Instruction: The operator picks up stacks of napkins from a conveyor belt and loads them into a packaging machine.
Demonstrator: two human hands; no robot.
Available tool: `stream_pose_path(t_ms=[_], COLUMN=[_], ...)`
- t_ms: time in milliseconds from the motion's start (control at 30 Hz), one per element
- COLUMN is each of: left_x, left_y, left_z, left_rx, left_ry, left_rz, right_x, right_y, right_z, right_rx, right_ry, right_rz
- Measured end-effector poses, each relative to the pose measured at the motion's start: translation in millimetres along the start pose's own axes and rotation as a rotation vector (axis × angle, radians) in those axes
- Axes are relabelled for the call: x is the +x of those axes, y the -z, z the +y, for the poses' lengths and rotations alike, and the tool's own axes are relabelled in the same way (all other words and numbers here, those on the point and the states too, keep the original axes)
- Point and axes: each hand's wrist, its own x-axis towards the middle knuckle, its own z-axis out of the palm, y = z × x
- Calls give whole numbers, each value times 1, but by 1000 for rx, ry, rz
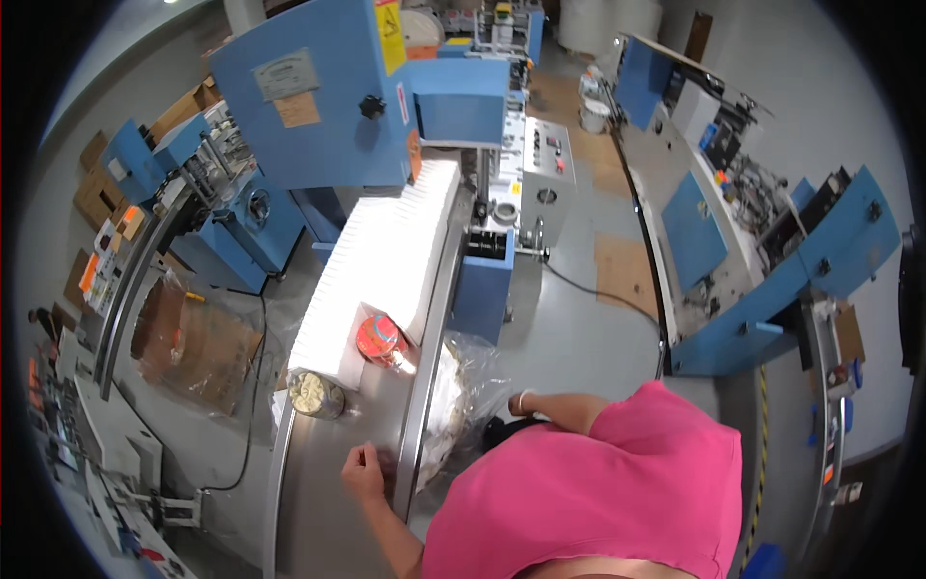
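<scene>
My left hand (364, 471) is closed in a loose fist above the metal tabletop (323, 482), with nothing showing in it. Close beyond it stands a clear jar (316, 396) full of pale yellow crumpled pieces. A red round container (379, 338) sits at the near end of a long row of white, thinly layered stacks (386, 241). My right hand (522, 402) is out to the right of the table, beside a clear plastic bag (463, 386) with white material in it. Its fingers are too small and partly hidden to make out.
A blue machine with a large door panel (299, 96) rises over the row's far end. Its grey control box (548, 174) stands to the right. More blue machinery (694, 227) lines the right side. Cardboard (193, 338) and a black cable (253, 405) lie on the left floor.
</scene>
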Motion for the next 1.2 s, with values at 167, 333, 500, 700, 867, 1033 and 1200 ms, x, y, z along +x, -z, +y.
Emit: stream_pose_path(t_ms=[167,333,500,700,867,1033,1200], left_x=[-1,-9,-3,-4,-10,44,116], left_y=[0,5,12,0,7,23,17], left_z=[6,18,-30,-12,31,68,75], left_rx=[-75,-93,39,91,272,506,667], left_ry=[-53,15,-30,-130,-227,-480,-517], left_rz=[25,50,249,382,528,588,291], right_x=[-15,-47,-17,-96,-107,-75,-82], right_y=[48,67,40,103,137,167,206], right_z=[-46,-67,-26,-25,-20,-13,-64], right_rx=[-132,84,-177,356,557,312,295], right_ry=[78,-104,-5,-182,-140,9,177], right_rz=[65,-79,-209,-2,59,257,396])
